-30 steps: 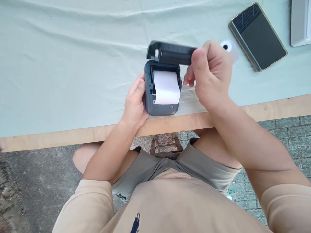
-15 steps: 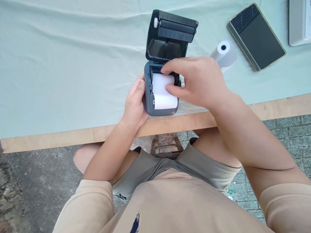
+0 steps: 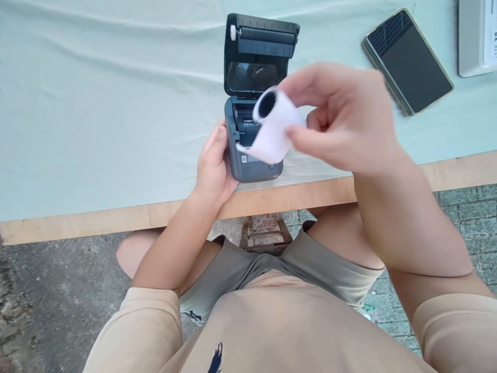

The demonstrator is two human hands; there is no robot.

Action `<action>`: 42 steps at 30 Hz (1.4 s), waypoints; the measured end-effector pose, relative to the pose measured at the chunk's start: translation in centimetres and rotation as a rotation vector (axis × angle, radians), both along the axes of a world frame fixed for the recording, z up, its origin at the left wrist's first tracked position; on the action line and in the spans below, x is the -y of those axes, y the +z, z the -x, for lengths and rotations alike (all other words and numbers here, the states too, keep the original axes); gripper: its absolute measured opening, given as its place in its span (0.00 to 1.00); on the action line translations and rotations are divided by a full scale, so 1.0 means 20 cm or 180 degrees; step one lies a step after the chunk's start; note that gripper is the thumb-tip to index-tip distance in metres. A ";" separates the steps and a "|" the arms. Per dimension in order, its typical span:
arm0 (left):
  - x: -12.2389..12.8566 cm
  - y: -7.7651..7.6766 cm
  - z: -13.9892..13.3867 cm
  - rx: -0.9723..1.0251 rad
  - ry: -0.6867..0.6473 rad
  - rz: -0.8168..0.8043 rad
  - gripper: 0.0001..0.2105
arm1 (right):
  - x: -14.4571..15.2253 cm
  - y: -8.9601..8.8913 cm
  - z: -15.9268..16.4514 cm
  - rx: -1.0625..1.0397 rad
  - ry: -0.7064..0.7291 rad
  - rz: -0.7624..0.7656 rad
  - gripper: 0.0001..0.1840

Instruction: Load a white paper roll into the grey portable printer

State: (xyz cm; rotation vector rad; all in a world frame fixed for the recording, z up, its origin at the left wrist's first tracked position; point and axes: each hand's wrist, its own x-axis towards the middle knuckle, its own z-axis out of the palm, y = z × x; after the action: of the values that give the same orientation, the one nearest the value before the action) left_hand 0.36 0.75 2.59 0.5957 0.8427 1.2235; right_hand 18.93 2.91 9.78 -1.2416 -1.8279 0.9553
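Note:
A small dark grey label printer (image 3: 256,172) rests near the table's front edge with its lid (image 3: 258,52) swung up. My left hand (image 3: 214,163) grips the printer's left side, thumb along its edge. Between the thumb and fingers of my right hand (image 3: 337,116) is a white paper roll (image 3: 277,127), tilted, its dark core hole facing left. The roll is over the right part of the printer, and its loose paper end hangs toward the printer's front. Inside the bay a printed sticker (image 3: 248,123) shows. The roll and my right hand are a little blurred.
A smartphone (image 3: 409,62) lies on the pale green cloth (image 3: 116,114) at the right. Beyond it, a white box-like item (image 3: 471,41) is cut off by the picture edge. The wooden table edge (image 3: 116,220) runs in front of my body, above my knees.
My right hand has lifted the paper roll out of the printer's bay and moved it right. The printer has shifted slightly left. A second roll seen on the cloth is now hidden behind my right hand.

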 end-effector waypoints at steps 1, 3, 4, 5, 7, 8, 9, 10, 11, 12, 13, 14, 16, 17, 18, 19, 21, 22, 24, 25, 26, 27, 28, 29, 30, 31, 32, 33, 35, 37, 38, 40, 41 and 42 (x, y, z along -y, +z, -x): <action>0.00 0.00 0.00 -0.0012 0.0013 -0.0008 0.13 | 0.00 -0.02 -0.03 -0.0550 -0.0123 0.0144 0.15; 0.00 0.00 0.00 0.0006 -0.0040 -0.0020 0.14 | -0.02 -0.07 -0.07 -0.1366 -0.0419 0.0558 0.13; -0.01 0.00 0.00 0.0032 -0.0070 -0.0027 0.14 | -0.03 -0.10 -0.09 -0.1574 -0.0536 0.0764 0.13; -0.01 0.00 0.00 0.0062 -0.0089 -0.0033 0.14 | -0.03 -0.12 -0.10 -0.1663 -0.0631 0.0889 0.14; -0.01 0.00 0.01 0.0118 -0.0085 -0.0039 0.13 | -0.04 -0.16 -0.10 -0.1605 -0.0744 0.0855 0.16; -0.01 0.00 0.01 0.0137 -0.0076 -0.0043 0.13 | -0.04 -0.17 -0.10 -0.1506 -0.0785 0.0723 0.16; -0.01 0.00 0.01 0.0144 -0.0069 -0.0046 0.13 | -0.04 -0.18 -0.09 -0.1366 -0.0812 0.0557 0.15; -0.01 0.00 0.01 0.0140 -0.0071 -0.0055 0.13 | -0.03 -0.19 -0.09 -0.1197 -0.0825 0.0401 0.15; -0.01 0.00 0.01 0.0122 -0.0072 -0.0068 0.13 | -0.03 -0.20 -0.09 -0.1003 -0.0838 0.0241 0.16; -0.01 -0.01 0.01 0.0096 -0.0070 -0.0082 0.13 | -0.02 -0.21 -0.09 -0.0769 -0.0846 0.0068 0.16; -0.01 -0.01 0.01 0.0065 -0.0070 -0.0097 0.13 | -0.02 -0.22 -0.10 -0.0508 -0.0856 -0.0105 0.16; -0.01 -0.01 0.01 0.0040 -0.0073 -0.0114 0.13 | -0.02 -0.23 -0.10 -0.0222 -0.0869 -0.0238 0.16; -0.01 -0.01 0.01 0.0009 -0.0093 -0.0139 0.13 | -0.02 -0.24 -0.11 0.0430 -0.0897 -0.0325 0.14; -0.01 -0.01 0.01 0.0005 -0.0107 -0.0142 0.13 | -0.03 -0.25 -0.11 0.0776 -0.0908 -0.0294 0.13; -0.01 -0.01 0.01 0.0007 -0.0117 -0.0140 0.13 | -0.03 -0.25 -0.11 0.1103 -0.0919 -0.0204 0.12; -0.01 -0.02 0.01 0.0012 -0.0119 -0.0136 0.13 | -0.03 -0.25 -0.10 0.1376 -0.0930 -0.0096 0.11; -0.01 -0.02 0.01 0.0031 -0.0101 -0.0128 0.12 | -0.03 -0.23 -0.09 0.1688 -0.0952 0.0066 0.13; -0.01 -0.02 0.01 0.0044 -0.0087 -0.0132 0.12 | -0.02 -0.22 -0.09 0.1699 -0.0956 0.0098 0.16; -0.01 -0.02 0.01 0.0043 -0.0056 -0.0139 0.12 | 0.01 -0.19 -0.09 0.1510 -0.0991 -0.0025 0.21; -0.01 -0.01 0.01 0.0015 -0.0052 -0.0119 0.13 | 0.02 -0.17 -0.10 0.1345 -0.1055 -0.0227 0.22; 0.00 0.00 0.01 -0.0025 -0.0051 -0.0084 0.13 | 0.03 -0.15 -0.11 0.1166 -0.1168 -0.0494 0.22; 0.00 0.00 0.00 -0.0071 -0.0057 -0.0048 0.13 | 0.04 -0.14 -0.13 0.1016 -0.1338 -0.0828 0.18; 0.00 0.01 0.00 -0.0113 -0.0062 -0.0017 0.13 | 0.05 -0.13 -0.15 0.0929 -0.1534 -0.1183 0.15; 0.00 0.02 -0.01 -0.0146 -0.0064 0.0005 0.13 | 0.04 -0.12 -0.17 0.0936 -0.1700 -0.1491 0.13; 0.00 0.02 -0.01 -0.0167 -0.0051 0.0016 0.13 | 0.03 -0.12 -0.20 0.1045 -0.1795 -0.1666 0.13; 0.00 0.03 -0.01 -0.0180 -0.0022 0.0020 0.13 | 0.02 -0.13 -0.22 0.1242 -0.1823 -0.1676 0.14; 0.01 0.03 -0.01 -0.0192 0.0009 0.0033 0.13 | 0.01 -0.14 -0.24 0.1471 -0.1807 -0.1527 0.16; 0.01 0.03 -0.01 -0.0206 0.0035 0.0054 0.13 | -0.01 -0.15 -0.26 0.1686 -0.1763 -0.1265 0.19; 0.01 0.03 -0.01 -0.0204 0.0059 0.0073 0.13 | -0.02 -0.17 -0.27 0.1964 -0.1753 -0.0686 0.20; 0.01 0.03 -0.01 -0.0171 0.0053 0.0049 0.13 | -0.03 -0.19 -0.27 0.2051 -0.1835 -0.0409 0.19; 0.01 0.03 -0.01 -0.0165 0.0056 0.0036 0.13 | -0.03 -0.19 -0.26 0.2038 -0.1851 -0.0379 0.19; 0.01 0.03 -0.01 -0.0182 0.0060 0.0037 0.13 | -0.04 -0.21 -0.26 0.1952 -0.1834 -0.0435 0.20; 0.01 0.03 -0.01 -0.0200 0.0059 0.0046 0.13 | -0.05 -0.22 -0.26 0.1905 -0.1806 -0.0495 0.19; 0.01 0.03 -0.01 -0.0210 0.0054 0.0050 0.13 | -0.06 -0.23 -0.26 0.1860 -0.1770 -0.0601 0.19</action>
State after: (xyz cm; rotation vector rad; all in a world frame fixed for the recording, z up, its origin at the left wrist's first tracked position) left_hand 0.65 0.65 3.17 0.6201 0.9137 1.2171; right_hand 24.14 4.02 5.23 -1.8966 -1.7626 0.1091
